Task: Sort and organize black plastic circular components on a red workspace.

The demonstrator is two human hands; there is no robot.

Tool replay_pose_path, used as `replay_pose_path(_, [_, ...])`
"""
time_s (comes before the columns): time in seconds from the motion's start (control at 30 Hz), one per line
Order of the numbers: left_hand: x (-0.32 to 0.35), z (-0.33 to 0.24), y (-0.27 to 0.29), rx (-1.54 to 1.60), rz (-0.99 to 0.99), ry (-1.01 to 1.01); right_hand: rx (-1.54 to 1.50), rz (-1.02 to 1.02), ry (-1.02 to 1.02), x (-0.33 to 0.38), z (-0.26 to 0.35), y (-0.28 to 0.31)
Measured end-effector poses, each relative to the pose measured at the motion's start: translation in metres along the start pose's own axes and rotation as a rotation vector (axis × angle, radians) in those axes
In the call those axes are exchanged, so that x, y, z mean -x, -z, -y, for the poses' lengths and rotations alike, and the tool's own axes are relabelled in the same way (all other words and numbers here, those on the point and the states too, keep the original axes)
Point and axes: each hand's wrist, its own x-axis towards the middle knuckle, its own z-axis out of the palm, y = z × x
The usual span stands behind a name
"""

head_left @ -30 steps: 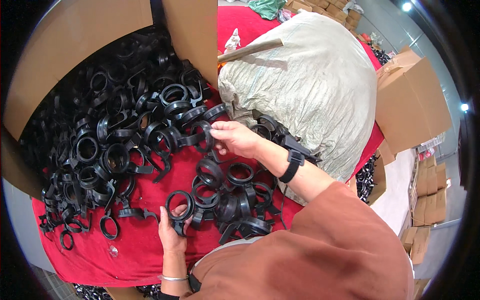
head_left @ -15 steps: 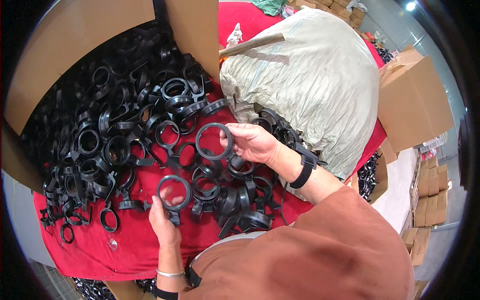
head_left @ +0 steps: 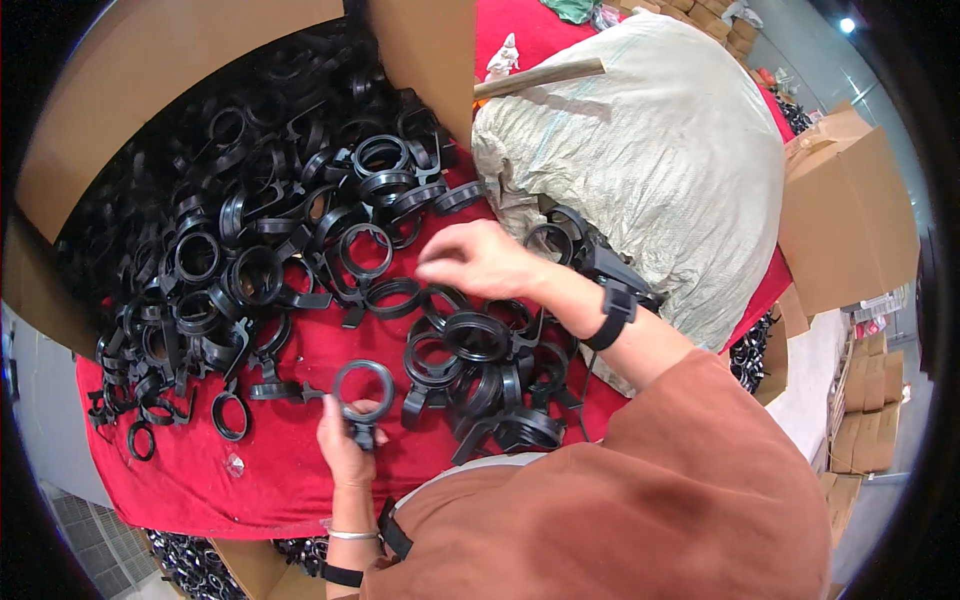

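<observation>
Head view: we see our left hand point(head_left: 345, 440) pinching a black ring clamp point(head_left: 363, 388) by its stem, upright for a look, while our right hand point(head_left: 478, 260), fingers loosely bunched and empty, hovers above more clamps point(head_left: 480, 350) on the red tabletop point(head_left: 200, 470).

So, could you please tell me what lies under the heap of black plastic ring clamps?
A red cloth shows beneath the black plastic ring clamps and around the left hand. Whatever supports the cloth is covered, as is the cloth under the densest pile.
</observation>
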Motion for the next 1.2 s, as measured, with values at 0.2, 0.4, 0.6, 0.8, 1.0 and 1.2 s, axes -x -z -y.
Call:
replay_pose_path(0.2, [-0.001, 0.008, 0.003, -0.141, 0.030, 0.006, 0.859, 0.351, 0.299, -0.028, 0.019, -0.048])
replay_pose_path(0.4, [0.001, 0.009, 0.004, -0.136, 0.046, -0.003, -0.703, 0.258, -0.422, -0.040, 0.008, -0.013])
replay_pose_path(0.6, [-0.001, 0.011, 0.008, -0.137, 0.045, -0.009, -1.115, 0.259, -0.570, -0.027, 0.007, -0.001])
replay_pose_path(0.8, [-0.001, 0.012, 0.005, -0.124, 0.058, 0.005, -0.835, 0.084, -0.271, -0.018, -0.005, 0.011])
replay_pose_path(1.0, [0.000, 0.011, 0.006, -0.141, 0.038, -0.012, 0.283, 0.312, 0.123, 0.019, -0.008, 0.044])
replay_pose_path(1.2, [0.002, 0.008, 0.000, -0.171, 0.047, -0.025, 0.427, -0.168, 0.192, 0.014, -0.014, 0.060])
